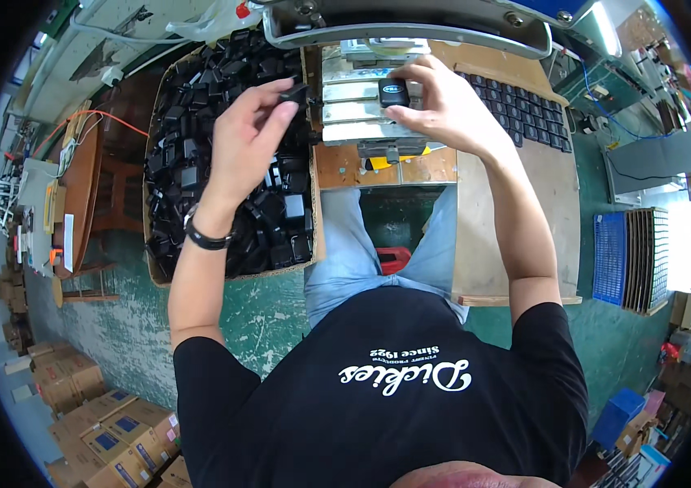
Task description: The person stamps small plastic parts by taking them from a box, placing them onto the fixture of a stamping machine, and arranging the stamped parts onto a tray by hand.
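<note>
My left hand [246, 145] pinches a small black plastic part [295, 95] between thumb and fingers, above the right side of a cardboard box [318, 244] heaped with similar black parts [187, 163]. To its right is a metal fixture [349, 110] with pale horizontal bars. On that fixture, my right hand [453, 106] grips a black rounded plastic cap [392, 93] with a light oval mark on its top, thumb at the near side and fingers at the far side. Whether the cap rests fully on the fixture I cannot tell.
A metal machine frame [410, 36] spans just beyond the fixture. Rows of black parts [524, 110] lie on a wooden board [516, 244] to the right. A yellow-handled item [384, 163] sits under the fixture. Stacked trays [642, 260] stand on the right; cartons [122, 435] are at lower left.
</note>
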{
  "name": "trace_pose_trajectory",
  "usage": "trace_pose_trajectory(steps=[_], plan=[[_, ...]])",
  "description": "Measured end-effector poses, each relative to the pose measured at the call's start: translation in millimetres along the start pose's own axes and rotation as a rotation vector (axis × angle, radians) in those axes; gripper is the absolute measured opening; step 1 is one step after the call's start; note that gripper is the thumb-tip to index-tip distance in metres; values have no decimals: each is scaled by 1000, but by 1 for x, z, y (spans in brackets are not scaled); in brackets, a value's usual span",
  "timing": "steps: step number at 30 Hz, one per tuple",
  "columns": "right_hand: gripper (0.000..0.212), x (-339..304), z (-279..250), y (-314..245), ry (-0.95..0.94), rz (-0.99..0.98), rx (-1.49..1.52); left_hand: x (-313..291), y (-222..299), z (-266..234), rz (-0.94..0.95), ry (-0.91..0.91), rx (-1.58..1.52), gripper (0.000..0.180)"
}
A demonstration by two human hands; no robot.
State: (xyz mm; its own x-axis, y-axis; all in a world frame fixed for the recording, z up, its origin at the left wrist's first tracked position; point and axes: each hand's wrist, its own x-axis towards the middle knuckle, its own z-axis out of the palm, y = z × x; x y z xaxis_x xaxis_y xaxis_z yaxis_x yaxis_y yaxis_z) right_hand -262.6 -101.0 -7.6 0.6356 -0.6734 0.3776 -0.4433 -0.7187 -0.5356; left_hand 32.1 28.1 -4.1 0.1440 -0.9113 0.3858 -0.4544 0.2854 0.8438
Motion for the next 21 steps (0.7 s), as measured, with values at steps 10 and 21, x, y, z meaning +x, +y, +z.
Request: trace_pose_trajectory(steps=[10, 21], plan=[[54, -93, -17, 28, 560, 239, 582, 40, 20, 79, 502, -241, 390, 37], [41, -227, -39, 228, 571, 916, -67, 18, 25, 93, 617, -332, 732, 62]])
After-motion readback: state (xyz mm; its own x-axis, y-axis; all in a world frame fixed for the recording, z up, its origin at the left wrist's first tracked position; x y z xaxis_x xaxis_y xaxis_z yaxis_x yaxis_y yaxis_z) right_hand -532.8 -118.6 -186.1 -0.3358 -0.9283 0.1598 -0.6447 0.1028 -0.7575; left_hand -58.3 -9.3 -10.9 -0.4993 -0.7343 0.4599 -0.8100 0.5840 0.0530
